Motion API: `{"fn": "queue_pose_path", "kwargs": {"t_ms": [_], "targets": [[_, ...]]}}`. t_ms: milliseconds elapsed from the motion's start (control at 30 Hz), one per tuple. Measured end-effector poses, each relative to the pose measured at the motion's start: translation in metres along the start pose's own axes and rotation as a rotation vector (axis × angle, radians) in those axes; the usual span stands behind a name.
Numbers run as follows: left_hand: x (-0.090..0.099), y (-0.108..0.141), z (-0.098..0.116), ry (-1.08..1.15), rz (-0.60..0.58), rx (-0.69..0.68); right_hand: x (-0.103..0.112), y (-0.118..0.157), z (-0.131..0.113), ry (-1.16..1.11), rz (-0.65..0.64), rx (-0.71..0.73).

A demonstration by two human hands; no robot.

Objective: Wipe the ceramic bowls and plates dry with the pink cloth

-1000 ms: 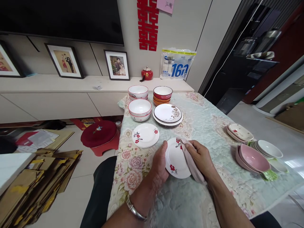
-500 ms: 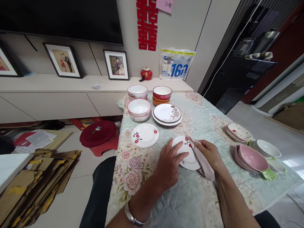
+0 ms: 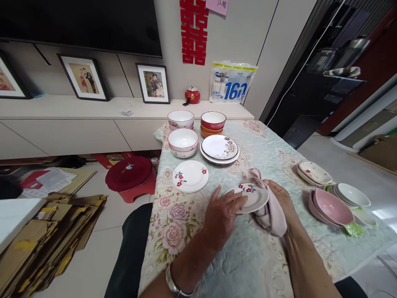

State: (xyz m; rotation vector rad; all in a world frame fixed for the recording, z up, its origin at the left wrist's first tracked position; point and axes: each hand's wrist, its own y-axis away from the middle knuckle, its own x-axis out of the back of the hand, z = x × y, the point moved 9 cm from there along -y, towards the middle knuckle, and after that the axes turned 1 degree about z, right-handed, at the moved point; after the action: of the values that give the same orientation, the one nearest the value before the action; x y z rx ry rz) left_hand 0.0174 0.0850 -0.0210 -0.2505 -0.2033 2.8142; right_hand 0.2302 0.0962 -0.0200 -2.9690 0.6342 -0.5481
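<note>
A white plate with red flowers [image 3: 254,200] is held between both hands, tilted a little above the tablecloth. My left hand [image 3: 221,211], with a silver bangle at the wrist, grips its left edge, fingers lying over the top. My right hand [image 3: 281,200] is closed on a pale pink cloth [image 3: 269,215], which wraps the plate's right rim. The thumb side of that hand is partly hidden by the cloth. To the left lies a matching flowered plate [image 3: 190,176], flat on the table.
Behind are a stack of plates [image 3: 220,147], white bowls [image 3: 182,142] and red and orange bowls [image 3: 213,122]. At right sit pink leaf-shaped bowls [image 3: 330,207], small white bowls [image 3: 352,194] and square dishes [image 3: 314,172]. A red stool [image 3: 130,176] stands left of the table.
The plate has turned and tilted, its flowers now nearer the far middle. My left hand has closed onto its edge, and the cloth has moved round the right rim with my right hand.
</note>
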Motion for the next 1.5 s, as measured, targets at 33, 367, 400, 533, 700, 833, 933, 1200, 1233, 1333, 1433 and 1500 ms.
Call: {"fn": "queue_pose_path", "kwargs": {"t_ms": [33,367,400,533,700,833,933,1200,1233,1333,1433,1500], "targets": [[-0.002,0.001,0.0,-0.017,-0.01,-0.001,-0.003,0.001,0.005,-0.054,-0.017,-0.054],[-0.018,0.013,-0.053,0.492,0.141,0.463,0.003,0.006,0.005,0.017,0.126,0.005],[-0.021,0.014,-0.056,0.533,0.145,0.501,0.002,0.006,-0.001,0.114,0.122,0.079],[-0.023,0.015,-0.058,0.541,0.127,0.533,-0.013,0.008,-0.012,0.349,0.044,0.28],[-0.031,0.014,-0.06,0.499,-0.023,0.462,-0.02,0.011,-0.019,0.362,0.044,0.354],[-0.033,0.014,-0.062,0.474,-0.059,0.404,-0.037,0.03,-0.049,0.3,-0.062,0.567],[-0.032,0.012,-0.057,0.464,-0.035,0.405,-0.056,0.051,-0.072,0.276,-0.209,0.75],[-0.028,0.011,-0.045,0.429,0.001,0.403,-0.066,0.051,-0.065,0.367,-0.245,0.735],[-0.028,0.012,-0.048,0.423,-0.007,0.429,-0.061,0.043,-0.056,0.393,-0.202,0.667],[-0.026,0.013,-0.053,0.467,0.007,0.47,-0.047,0.022,-0.022,0.485,-0.153,0.418],[-0.018,0.012,-0.056,0.522,0.108,0.512,-0.039,0.013,-0.003,0.545,-0.144,0.3],[-0.013,0.013,-0.058,0.548,0.194,0.533,-0.038,0.013,-0.001,0.559,-0.133,0.295]]}}
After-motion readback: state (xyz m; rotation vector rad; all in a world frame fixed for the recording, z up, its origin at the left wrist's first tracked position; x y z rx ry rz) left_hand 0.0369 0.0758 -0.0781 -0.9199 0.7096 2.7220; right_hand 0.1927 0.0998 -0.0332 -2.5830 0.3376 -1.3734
